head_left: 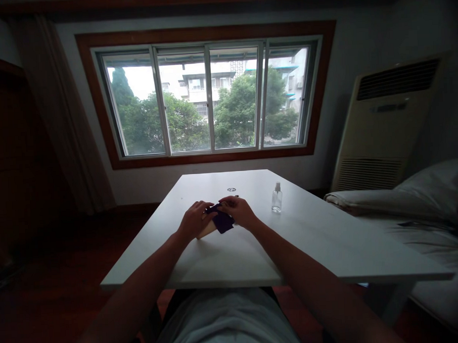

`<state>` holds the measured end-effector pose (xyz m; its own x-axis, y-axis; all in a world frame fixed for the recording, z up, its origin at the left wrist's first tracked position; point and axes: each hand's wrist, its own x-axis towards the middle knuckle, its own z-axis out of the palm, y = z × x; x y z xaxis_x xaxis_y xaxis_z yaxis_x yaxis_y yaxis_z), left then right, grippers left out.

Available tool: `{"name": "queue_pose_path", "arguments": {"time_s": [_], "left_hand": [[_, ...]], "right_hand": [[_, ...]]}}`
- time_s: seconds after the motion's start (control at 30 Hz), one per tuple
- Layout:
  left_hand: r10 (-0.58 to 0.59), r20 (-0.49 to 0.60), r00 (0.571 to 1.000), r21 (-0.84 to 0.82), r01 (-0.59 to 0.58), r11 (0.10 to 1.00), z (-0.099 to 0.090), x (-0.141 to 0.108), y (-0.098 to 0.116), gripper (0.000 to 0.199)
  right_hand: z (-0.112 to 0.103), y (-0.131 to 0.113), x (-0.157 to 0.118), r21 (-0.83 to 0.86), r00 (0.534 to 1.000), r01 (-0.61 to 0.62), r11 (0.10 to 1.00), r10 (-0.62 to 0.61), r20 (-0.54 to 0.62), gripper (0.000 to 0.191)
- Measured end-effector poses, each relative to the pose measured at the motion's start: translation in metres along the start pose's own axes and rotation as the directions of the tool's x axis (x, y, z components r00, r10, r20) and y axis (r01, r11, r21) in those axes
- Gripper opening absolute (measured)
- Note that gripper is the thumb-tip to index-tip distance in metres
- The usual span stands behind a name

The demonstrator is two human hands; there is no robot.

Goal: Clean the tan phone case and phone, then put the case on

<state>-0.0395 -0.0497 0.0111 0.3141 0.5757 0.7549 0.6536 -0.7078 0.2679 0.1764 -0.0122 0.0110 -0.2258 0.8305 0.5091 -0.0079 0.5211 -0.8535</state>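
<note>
Above the middle of the white table (240, 262), my left hand (195, 221) is closed at the left side of a dark purple cloth (224, 224), its thumb against the cloth's upper edge. My right hand (238, 211) pinches the same cloth at the upper right, fingers bent together. Below my left hand a flat tan piece (207, 232) shows beside the cloth, partly covered by it and by my fingers. I cannot make out what the tan piece is. Small dark bits show beside my right fingers, too small to name.
A clear spray bottle (276, 199) stands upright to the right of my hands. Beyond them lies a small dark ring-shaped thing (232, 189). A padded seat with covers (387, 235) stands right of the table, with a floor air conditioner (382, 129) behind. A window (208, 99) faces me.
</note>
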Motion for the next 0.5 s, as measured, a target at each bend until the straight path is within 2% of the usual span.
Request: {"name": "queue_pose_path", "arguments": {"time_s": [0.13,0.23,0.3,0.37,0.43,0.5], "left_hand": [[-0.05,0.032,0.998,0.01,0.049,0.999,0.004,-0.001,-0.001,0.02],[-0.195,-0.027,0.98,-0.086,0.192,0.978,0.005,0.0,-0.006,0.016],[-0.331,-0.081,0.94,-0.209,0.309,0.928,0.004,0.002,-0.012,0.019],[-0.474,-0.133,0.87,-0.365,0.402,0.84,0.004,0.004,-0.018,0.025],[-0.575,-0.163,0.802,-0.485,0.443,0.754,0.005,0.006,-0.024,0.034],[-0.615,-0.169,0.77,-0.539,0.45,0.712,0.009,0.007,-0.027,0.043]], "right_hand": [[0.004,-0.001,-0.002,-0.052,0.999,0.029,0.998,-0.028,0.034,0.043],[0.004,-0.003,0.0,0.002,1.0,-0.022,1.0,0.022,0.006,0.056],[0.002,-0.003,0.002,0.021,0.997,-0.077,0.997,0.078,-0.021,0.064],[0.002,0.0,0.002,0.004,0.991,-0.134,0.991,0.134,-0.015,0.069],[0.005,0.005,-0.001,-0.026,0.983,-0.179,0.984,0.18,0.031,0.071],[0.011,0.012,-0.006,-0.057,0.97,-0.218,0.974,0.222,0.1,0.068]]}}
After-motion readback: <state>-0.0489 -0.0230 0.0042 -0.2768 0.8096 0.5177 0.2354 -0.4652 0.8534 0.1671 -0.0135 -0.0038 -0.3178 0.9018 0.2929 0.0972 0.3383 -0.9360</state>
